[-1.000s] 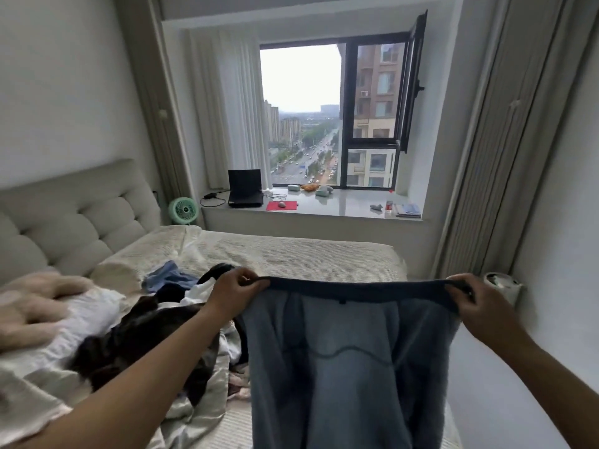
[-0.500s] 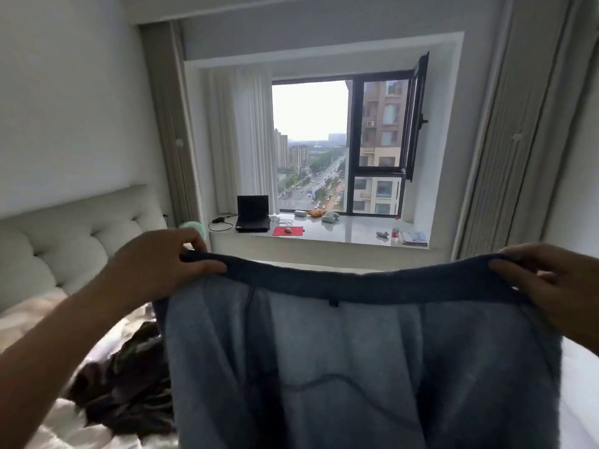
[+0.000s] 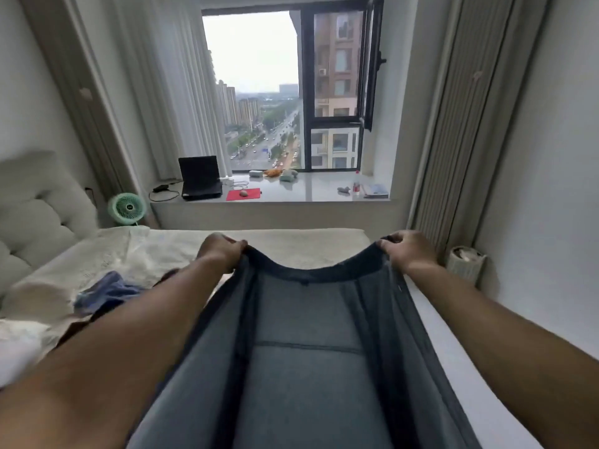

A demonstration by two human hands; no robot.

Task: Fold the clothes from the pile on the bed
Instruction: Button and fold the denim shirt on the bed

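The left hand (image 3: 220,252) is seen curled tightly, its fingers closed over one end of the dark waistband of a grey-blue garment (image 3: 308,345), and the other end of that band is pinched in the same way by the right hand (image 3: 406,251), whose fingers are bent round the cloth. The two hands are held well apart, and the waistband is left sagging in a shallow curve between them. The garment is stretched back from the hands toward the camera, between both forearms, above the near part of the bed (image 3: 291,244). To the left of the left forearm, a rumpled blue piece of clothing (image 3: 107,291) is seen lying on the pale bedspread, partly hidden by the arm, with white fabric (image 3: 19,348) near the frame's edge. Beyond the bed, a padded headboard (image 3: 39,215) is set against the left wall, and a small green fan (image 3: 127,207) is placed beside it. On the window sill (image 3: 311,192) an open laptop (image 3: 199,178) and a red mat (image 3: 243,194) are laid.
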